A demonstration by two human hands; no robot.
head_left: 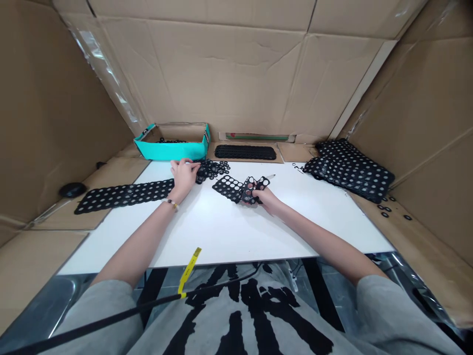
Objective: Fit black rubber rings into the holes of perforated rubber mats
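your right hand (266,198) is closed around one end of a black perforated sheet (233,190), fingers curled into it. that sheet is in front of you, over the middle of the white tabletop (221,231): dark and thin, punched with rows of round holes, so the white shows through as a grid of pale discs. its left part lies fairly flat and slants away from your hand; toward your fingers it buckles and folds up, and the holes there look larger and skewed. a slim pointed tip (271,176) shows just beyond the folded end (what it belongs to is hidden).

your left hand (184,175) is partly closed, thumb and forefinger brought together at the left edge of a pile of black rings (212,170); you can't tell from here whether a ring is pinched between them. the rings are small with open centres, heaped thickly near your fingers and scattered singly on the right.

under your left wrist, a long dotted strip (125,195) runs out to the left past the tabletop's edge. behind the pile stands a turquoise box (173,150) with black pieces inside, and to its right lies a stack of black sheets (245,152). a crumpled dotted heap (354,170) sits at the far right.
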